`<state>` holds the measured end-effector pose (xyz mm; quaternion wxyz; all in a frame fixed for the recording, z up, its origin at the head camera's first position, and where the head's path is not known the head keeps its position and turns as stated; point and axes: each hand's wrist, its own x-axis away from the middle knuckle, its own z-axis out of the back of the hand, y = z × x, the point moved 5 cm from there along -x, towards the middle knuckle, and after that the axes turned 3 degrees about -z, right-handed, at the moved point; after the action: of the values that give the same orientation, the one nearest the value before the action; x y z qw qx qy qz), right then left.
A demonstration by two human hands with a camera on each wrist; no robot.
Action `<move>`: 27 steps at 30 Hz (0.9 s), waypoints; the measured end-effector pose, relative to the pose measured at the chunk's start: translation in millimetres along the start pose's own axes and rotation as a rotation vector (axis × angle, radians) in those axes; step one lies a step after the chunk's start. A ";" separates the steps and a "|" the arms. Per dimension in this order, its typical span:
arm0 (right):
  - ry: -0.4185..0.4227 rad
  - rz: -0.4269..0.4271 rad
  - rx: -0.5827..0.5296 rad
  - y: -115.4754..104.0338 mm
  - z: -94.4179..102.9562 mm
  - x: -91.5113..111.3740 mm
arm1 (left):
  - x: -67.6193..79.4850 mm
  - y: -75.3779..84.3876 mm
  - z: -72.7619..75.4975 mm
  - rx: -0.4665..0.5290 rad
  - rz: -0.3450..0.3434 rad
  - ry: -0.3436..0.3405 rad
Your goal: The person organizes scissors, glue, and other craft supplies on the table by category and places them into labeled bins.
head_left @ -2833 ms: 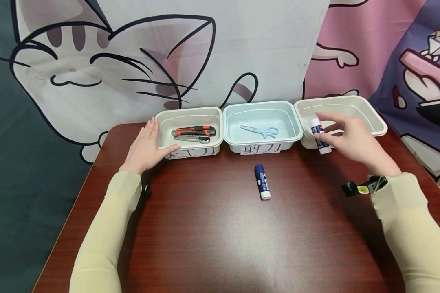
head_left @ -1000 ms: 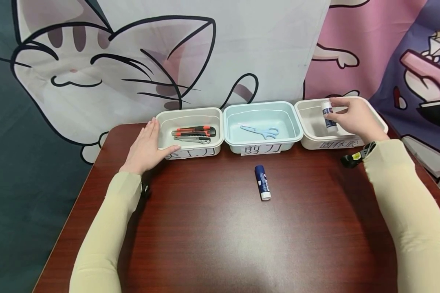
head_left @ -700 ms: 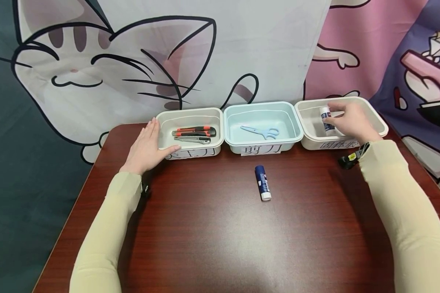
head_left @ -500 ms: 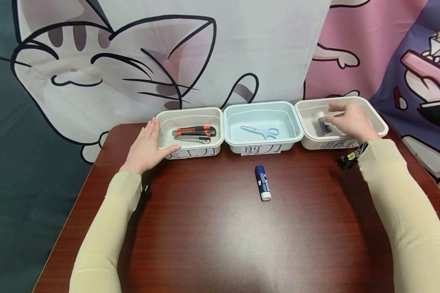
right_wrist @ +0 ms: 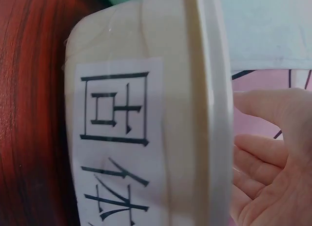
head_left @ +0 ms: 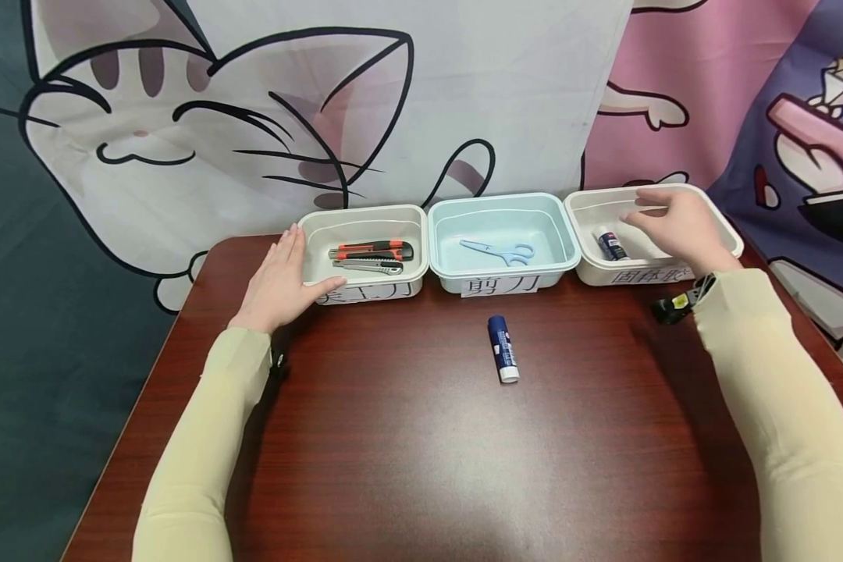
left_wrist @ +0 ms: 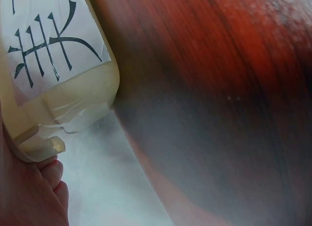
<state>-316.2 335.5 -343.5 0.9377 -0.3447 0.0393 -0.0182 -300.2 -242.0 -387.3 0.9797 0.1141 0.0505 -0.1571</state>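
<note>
My right hand hovers over the right-hand cream bin, thumb and fingers apart and holding nothing. Inside that bin a glue stick lies tilted near the left end, just apart from the fingertips. In the right wrist view the hand shows behind the rim of the labelled bin. My left hand rests with straight fingers along the left side of the left cream bin. A second glue stick, blue with a white end, lies on the table in front of the bins.
Between the cream bins stands a light blue bin holding blue scissors. Several utility knives lie in the left bin. The three bins line the back edge of the brown table. A printed cloth hangs behind.
My right hand carried the glue stick over into the right bin and let it go; it tipped over to lie there, and the hand rose slightly. The left hand has stayed in place.
</note>
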 end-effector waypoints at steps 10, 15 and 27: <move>0.029 0.005 -0.005 -17.0 7.5 11.4 | 1.1 -0.9 -1.1 -0.001 0.008 -0.005; 0.044 0.027 -0.009 -25.8 9.7 18.1 | 0.8 -0.4 -0.4 0.002 0.007 -0.005; 0.078 0.091 -0.048 -48.5 15.7 35.7 | 2.0 0.3 -0.2 0.004 0.010 -0.009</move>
<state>-279.6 306.5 -302.3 0.9268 -0.3639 0.0920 0.0117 -298.2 -242.3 -387.7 0.9805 0.1155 0.0454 -0.1526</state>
